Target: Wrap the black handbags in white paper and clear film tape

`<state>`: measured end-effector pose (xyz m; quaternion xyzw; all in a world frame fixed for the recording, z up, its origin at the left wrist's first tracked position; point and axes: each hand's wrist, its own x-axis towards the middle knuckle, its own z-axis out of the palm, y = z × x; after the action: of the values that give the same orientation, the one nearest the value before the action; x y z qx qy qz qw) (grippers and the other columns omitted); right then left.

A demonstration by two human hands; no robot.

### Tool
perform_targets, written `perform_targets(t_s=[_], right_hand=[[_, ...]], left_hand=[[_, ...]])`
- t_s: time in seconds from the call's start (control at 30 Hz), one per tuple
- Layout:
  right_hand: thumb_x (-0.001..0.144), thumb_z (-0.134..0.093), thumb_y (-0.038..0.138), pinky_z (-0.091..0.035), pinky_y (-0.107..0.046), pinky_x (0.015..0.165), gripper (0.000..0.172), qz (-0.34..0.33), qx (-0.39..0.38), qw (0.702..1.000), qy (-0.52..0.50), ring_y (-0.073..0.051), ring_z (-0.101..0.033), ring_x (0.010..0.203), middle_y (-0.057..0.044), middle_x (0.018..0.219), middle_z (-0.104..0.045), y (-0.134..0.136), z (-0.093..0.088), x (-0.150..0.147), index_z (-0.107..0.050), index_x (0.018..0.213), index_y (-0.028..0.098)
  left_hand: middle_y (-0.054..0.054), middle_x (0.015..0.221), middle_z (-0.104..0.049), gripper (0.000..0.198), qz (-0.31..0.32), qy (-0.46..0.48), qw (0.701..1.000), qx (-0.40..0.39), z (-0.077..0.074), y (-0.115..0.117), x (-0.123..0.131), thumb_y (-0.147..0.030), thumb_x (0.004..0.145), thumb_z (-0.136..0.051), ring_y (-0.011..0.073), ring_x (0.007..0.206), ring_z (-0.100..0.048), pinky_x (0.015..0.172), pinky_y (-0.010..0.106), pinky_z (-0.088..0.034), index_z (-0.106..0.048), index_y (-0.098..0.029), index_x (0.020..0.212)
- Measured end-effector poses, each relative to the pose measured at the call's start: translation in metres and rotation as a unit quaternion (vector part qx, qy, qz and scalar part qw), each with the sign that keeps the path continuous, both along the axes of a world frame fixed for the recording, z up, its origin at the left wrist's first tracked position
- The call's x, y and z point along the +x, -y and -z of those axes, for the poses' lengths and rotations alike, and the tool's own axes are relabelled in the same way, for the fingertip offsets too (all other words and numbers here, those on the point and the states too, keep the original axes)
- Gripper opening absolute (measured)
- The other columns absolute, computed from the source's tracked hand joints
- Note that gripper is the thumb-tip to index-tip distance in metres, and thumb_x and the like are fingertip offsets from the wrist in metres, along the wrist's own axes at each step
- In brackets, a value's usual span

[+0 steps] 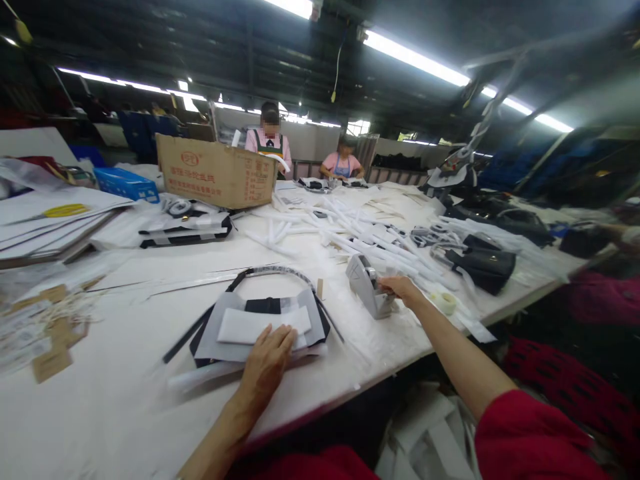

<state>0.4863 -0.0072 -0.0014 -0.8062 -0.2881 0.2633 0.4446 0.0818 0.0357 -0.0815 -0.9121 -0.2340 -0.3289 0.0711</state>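
Observation:
My left hand (270, 357) lies with fingers stretched out on a folded white foam sheet (240, 327). Under the sheet is grey-white wrapping paper (210, 340) on a dark handbag (326, 325), which lies flat near the table's front edge. The bag's handle (280, 270), wrapped in clear film, arches away from me. To the right, a grey tape dispenser (361, 288) stands tilted on the table. My right hand (403, 290) is at its near right side with fingers pinched together. What they hold, perhaps a tape end, is too small to make out.
Brown tags (53, 360) with strings lie left, near yellow-handled scissors (65, 211) on stacked boards. A cardboard box (215, 172) stands behind another wrapped bag (187, 230). White foam strips (370, 243), a tape roll (443, 302) and a black bag (483, 263) lie right. Two co-workers (270, 143) are opposite.

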Motion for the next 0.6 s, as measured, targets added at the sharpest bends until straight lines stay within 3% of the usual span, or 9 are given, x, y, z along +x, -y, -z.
perform_targets(t_s=[0.13,0.3,0.5,0.6], right_hand=[[0.064,-0.068,0.031,-0.040,-0.023,0.049,0.015,0.037,0.032,0.999,-0.016,-0.012,-0.055,0.049,-0.003,0.059,-0.067,0.002,-0.006,0.002,-0.064,0.063,0.017],[0.063,-0.063,0.034,-0.039,-0.021,0.047,0.015,0.083,0.070,0.994,-0.009,-0.008,-0.046,0.046,0.002,0.058,-0.062,0.031,-0.005,-0.001,-0.059,0.065,0.019],[0.057,-0.063,0.036,-0.030,-0.024,0.041,0.020,0.062,-0.002,0.998,-0.005,-0.009,-0.037,0.041,0.002,0.046,-0.053,0.075,0.030,-0.014,-0.053,0.050,0.021],[0.054,-0.067,0.037,-0.033,-0.026,0.045,0.020,0.014,-0.043,0.999,0.018,-0.012,-0.043,0.046,0.000,0.048,-0.056,0.086,0.022,-0.020,-0.058,0.048,0.020]], left_hand=[[0.007,0.118,-0.070,0.037,-0.007,-0.008,1.000,0.008,0.002,0.000,0.000,-0.006,0.090,-0.040,0.0209,0.110,-0.065,0.102,0.043,-0.046,-0.058,-0.018,0.121],[0.007,0.119,-0.069,0.038,-0.004,-0.006,1.000,0.003,0.001,0.002,0.000,-0.007,0.091,-0.040,0.0210,0.112,-0.064,0.103,0.043,-0.045,-0.057,-0.019,0.122],[0.008,0.117,-0.069,0.037,-0.013,0.010,1.000,-0.015,0.000,0.004,0.002,-0.007,0.091,-0.040,0.0203,0.111,-0.064,0.106,0.043,-0.043,-0.057,-0.019,0.122],[0.008,0.117,-0.069,0.035,-0.015,0.009,0.999,-0.033,0.000,0.006,0.002,-0.008,0.090,-0.043,0.0202,0.113,-0.063,0.106,0.043,-0.043,-0.057,-0.019,0.120]])
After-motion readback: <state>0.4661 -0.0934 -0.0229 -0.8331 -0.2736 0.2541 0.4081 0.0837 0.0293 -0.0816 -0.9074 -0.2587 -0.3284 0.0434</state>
